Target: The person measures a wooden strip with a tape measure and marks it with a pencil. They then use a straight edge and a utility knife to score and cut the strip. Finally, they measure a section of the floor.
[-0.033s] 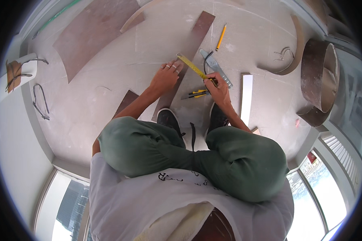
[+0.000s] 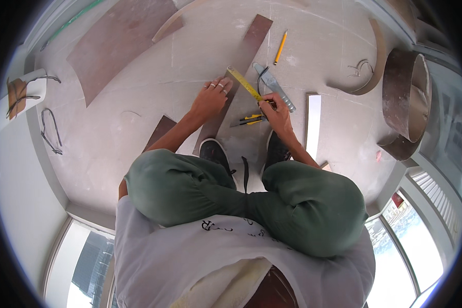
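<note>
Pale, scuffed floor (image 2: 100,138) beside a white wall (image 2: 20,169)
The wall rises along the left; bright daylight fills the near-left window (image 2: 71,246) (a dark, gridded building (image 2: 93,262) shows through it) and the near-right window (image 2: 390,262), while faint whitish lines mark the floor.

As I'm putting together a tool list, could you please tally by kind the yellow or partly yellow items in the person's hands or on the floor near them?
Tape measure, in the right hand: 1
Pencil: 1
Black-and-yellow hand tool: 1
Total: 3
</note>
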The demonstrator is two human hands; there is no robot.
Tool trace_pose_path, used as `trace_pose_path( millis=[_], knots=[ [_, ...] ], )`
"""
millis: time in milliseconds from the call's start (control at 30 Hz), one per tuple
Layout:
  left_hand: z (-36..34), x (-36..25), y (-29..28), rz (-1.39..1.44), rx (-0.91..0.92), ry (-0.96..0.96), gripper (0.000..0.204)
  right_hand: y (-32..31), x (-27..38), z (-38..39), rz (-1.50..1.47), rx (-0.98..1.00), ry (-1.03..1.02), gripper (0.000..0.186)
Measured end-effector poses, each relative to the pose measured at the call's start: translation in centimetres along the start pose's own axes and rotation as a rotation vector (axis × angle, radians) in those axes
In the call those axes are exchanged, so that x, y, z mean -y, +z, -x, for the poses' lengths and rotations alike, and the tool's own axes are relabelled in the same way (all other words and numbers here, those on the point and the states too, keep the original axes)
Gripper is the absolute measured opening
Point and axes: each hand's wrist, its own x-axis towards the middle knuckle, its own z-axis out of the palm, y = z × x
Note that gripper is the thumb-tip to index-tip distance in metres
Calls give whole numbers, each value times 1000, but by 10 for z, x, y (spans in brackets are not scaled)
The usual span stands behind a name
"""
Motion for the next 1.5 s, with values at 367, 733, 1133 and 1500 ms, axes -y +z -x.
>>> trace_pose_path(
  millis=[367, 733, 1133, 1500],
  knots=[
    [-4, 6, 2, -2, -45, -7, 53, -75, -31, -93, 257, -440, -138, 18],
    [-3, 1, 10, -8, -10, -49, 54, 2, -3, -37, 604, -183, -205, 16],
    [-5, -2, 11, 22, -89, -59, 56, 7, -7, -42, 685, -219, -232, 20],
    [-7, 0, 12, 29, -57, -92, 58, 1, 0, -32, 741, -237, -402, 36]
  ],
)
